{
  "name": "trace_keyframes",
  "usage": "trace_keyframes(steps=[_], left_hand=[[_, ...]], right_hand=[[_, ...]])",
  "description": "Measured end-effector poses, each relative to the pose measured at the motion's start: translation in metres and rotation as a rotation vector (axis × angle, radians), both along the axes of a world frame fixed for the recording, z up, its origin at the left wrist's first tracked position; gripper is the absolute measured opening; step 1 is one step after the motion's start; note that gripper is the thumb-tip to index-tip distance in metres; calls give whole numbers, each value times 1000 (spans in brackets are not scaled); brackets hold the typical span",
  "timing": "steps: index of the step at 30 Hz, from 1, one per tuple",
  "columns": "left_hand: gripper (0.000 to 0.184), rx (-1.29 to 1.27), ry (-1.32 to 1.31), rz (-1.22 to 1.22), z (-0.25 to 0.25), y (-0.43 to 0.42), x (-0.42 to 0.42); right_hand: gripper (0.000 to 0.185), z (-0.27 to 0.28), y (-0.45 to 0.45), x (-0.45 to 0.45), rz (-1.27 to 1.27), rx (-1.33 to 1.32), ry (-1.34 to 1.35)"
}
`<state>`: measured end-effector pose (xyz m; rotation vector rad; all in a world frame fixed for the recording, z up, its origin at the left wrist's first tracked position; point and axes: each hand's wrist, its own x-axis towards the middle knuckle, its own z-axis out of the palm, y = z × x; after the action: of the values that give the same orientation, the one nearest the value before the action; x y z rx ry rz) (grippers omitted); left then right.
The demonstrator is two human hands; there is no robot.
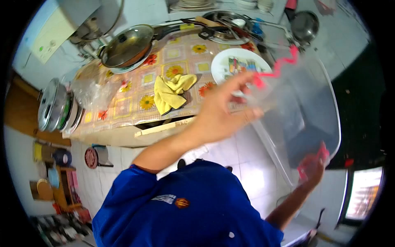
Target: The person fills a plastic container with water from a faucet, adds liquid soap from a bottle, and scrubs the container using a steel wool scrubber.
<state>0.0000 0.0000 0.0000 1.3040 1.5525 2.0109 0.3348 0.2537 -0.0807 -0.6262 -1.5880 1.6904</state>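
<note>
A large clear plastic container point(304, 111) with pink handle pieces is tilted at the right, its open inside showing. My left hand point(224, 107) holds its near left edge by a pink piece, thumb and fingers around the rim, slightly blurred. At the lower right, my right hand point(312, 166) grips the container beside the other pink piece, partly seen through plastic. Behind my left hand a white plate point(236, 57) with a colourful print lies on the table. A yellow cloth point(170, 92) is crumpled left of that hand.
The table point(135, 101) has a flowered cover and carries a lidded pan point(127, 45), a plastic bag point(96, 92) and stacked pots point(53, 105). More pans point(224, 26) stand at the back. A drawer edge point(164, 126) sticks out in front. A red stool point(91, 157) stands on the floor.
</note>
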Motion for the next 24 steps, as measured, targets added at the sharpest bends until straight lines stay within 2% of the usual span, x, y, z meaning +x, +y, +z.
trace_keyframes(steps=[2,3,4,5,7,8,9,10,11,13,17,19,23,24], left_hand=[[61,19,69,75,-19,12,24],[57,-193,68,31,-25,24,27],[54,-262,9,-16,-35,32,33],[54,-194,-14,-12,-43,58,45],[42,-306,99,-20,-57,69,56],[42,-274,87,-34,-63,80,62],[36,-257,14,-30,-71,85,64],[31,-242,-58,-35,-76,92,67],[31,-216,-61,-70,-78,104,70],[26,-294,-67,-76,-83,118,69],[25,-331,-110,-198,-99,163,62],[23,-340,-146,-271,-106,197,59],[30,-370,-170,-436,-104,264,61],[36,-383,-141,-463,-110,277,59]], right_hand=[[85,9,15,18,63,-32,15],[84,-38,6,10,-37,-211,66],[82,-42,7,15,-146,-248,58],[82,-27,50,39,-140,-179,40],[84,-42,99,67,-65,-211,-39],[80,-44,123,75,-100,-242,-55],[77,-46,135,81,-150,-293,-60],[68,-29,119,60,-319,-273,-135],[62,-12,117,45,-310,-246,-54],[60,-23,138,41,-299,-235,-41],[55,-35,167,23,-376,-291,-111],[54,-45,181,19,-294,-242,-76],[53,-41,219,17,-351,-298,-91],[52,-44,228,15,-364,-304,-83]])
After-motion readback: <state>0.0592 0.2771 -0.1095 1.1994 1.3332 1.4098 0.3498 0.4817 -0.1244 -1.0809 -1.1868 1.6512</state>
